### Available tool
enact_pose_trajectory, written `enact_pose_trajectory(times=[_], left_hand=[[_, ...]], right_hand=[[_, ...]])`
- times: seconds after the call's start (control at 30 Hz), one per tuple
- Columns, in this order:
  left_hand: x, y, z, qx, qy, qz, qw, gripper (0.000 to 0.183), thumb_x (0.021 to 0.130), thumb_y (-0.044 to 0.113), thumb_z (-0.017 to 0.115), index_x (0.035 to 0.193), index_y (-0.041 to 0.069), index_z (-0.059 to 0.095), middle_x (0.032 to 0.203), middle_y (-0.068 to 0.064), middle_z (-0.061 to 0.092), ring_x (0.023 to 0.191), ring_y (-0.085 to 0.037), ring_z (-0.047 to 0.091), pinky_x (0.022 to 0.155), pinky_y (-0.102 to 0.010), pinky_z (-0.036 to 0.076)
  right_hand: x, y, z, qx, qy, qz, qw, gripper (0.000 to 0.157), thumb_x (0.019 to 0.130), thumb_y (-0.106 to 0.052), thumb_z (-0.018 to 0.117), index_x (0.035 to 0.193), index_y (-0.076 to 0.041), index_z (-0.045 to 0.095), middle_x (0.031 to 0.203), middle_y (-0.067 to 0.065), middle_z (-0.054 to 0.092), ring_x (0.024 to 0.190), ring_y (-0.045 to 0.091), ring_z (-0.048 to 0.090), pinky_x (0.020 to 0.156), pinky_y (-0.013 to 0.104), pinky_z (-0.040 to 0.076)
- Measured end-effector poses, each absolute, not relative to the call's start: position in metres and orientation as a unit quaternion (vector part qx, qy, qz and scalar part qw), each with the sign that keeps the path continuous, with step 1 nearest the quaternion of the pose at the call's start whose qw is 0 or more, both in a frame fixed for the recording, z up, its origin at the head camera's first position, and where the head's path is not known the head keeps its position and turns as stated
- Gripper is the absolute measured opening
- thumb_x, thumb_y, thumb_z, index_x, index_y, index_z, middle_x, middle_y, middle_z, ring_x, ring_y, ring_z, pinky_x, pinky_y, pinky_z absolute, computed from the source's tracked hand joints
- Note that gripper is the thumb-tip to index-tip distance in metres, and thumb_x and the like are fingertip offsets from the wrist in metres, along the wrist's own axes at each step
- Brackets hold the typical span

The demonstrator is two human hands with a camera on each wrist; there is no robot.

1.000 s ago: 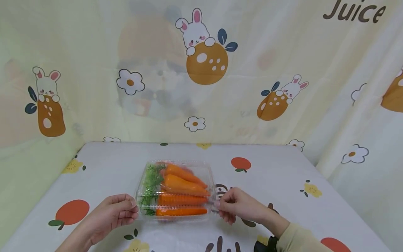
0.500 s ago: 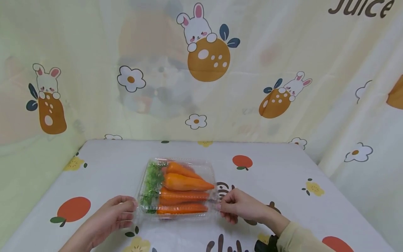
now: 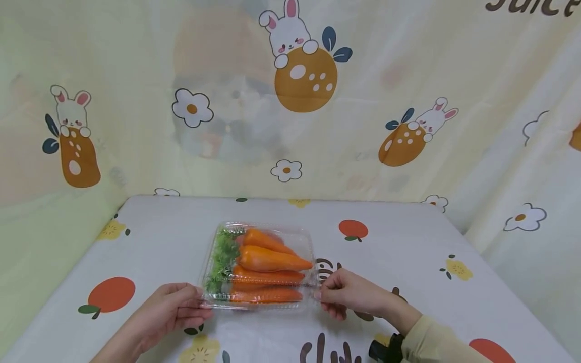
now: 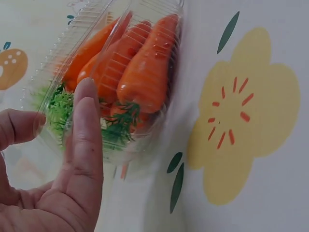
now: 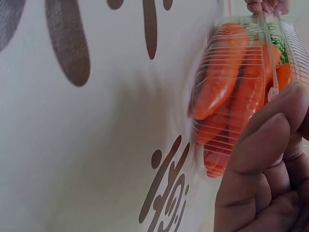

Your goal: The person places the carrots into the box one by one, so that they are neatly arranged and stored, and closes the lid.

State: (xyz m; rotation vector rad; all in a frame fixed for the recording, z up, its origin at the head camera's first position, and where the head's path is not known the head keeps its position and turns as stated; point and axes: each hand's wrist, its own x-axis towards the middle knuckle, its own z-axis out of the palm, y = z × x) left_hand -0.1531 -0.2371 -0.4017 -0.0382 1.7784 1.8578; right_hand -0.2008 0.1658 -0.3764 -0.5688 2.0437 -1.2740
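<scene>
A clear plastic clamshell box lies on the table between my two hands, its lid over several orange carrots with green tops at the left end. At the box's front left corner, my left hand holds the rim between thumb and fingers. In the left wrist view its index finger lies straight along the box's end. Opposite, my right hand pinches the rim near the front right corner, its other fingers curled beneath. From the right wrist view, the thumb and index finger meet at the box's edge.
A white cloth printed with fruit, flowers and brown lettering covers the table. Behind it hangs a pale curtain with rabbit prints. A black strap or device sits at the right sleeve.
My left fingers have closed in on the box's front left corner. One middle carrot has slid right, its tip now closer to the right wall. The head view has tilted slightly down.
</scene>
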Motion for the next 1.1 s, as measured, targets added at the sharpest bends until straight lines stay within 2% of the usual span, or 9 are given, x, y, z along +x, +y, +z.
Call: enact_pose_trajectory(times=[0.17,0.53,1.1], left_hand=[[-0.152,-0.236,-0.403,-0.019,0.661,0.702,0.265,0.025,0.103,0.019,0.045,0.109,-0.002,0.056,0.1,-0.007,0.078,0.093,-0.014,0.076,0.082,-0.027,0.063],[-0.15,-0.233,-0.405,-0.014,0.659,0.715,0.234,0.016,0.102,0.011,0.05,0.102,-0.001,0.06,0.097,-0.008,0.079,0.089,-0.013,0.077,0.08,-0.026,0.063],[-0.153,-0.231,-0.403,-0.029,0.646,0.727,0.23,0.014,0.098,0.007,0.048,0.086,0.008,0.055,0.087,-0.004,0.077,0.085,-0.014,0.078,0.079,-0.027,0.064]], right_hand=[[-0.202,0.163,-0.376,-0.214,0.775,-0.486,0.341,0.04,0.103,-0.018,0.059,0.087,0.019,0.061,0.063,-0.003,0.059,0.053,0.008,0.051,0.052,0.018,0.048],[-0.203,0.159,-0.375,-0.219,0.778,-0.472,0.352,0.04,0.101,-0.017,0.059,0.084,0.018,0.061,0.062,-0.004,0.057,0.051,0.007,0.048,0.05,0.018,0.044],[-0.205,0.151,-0.368,-0.193,0.805,-0.43,0.361,0.036,0.098,-0.016,0.059,0.082,0.015,0.064,0.059,-0.005,0.056,0.048,0.007,0.043,0.044,0.018,0.036]])
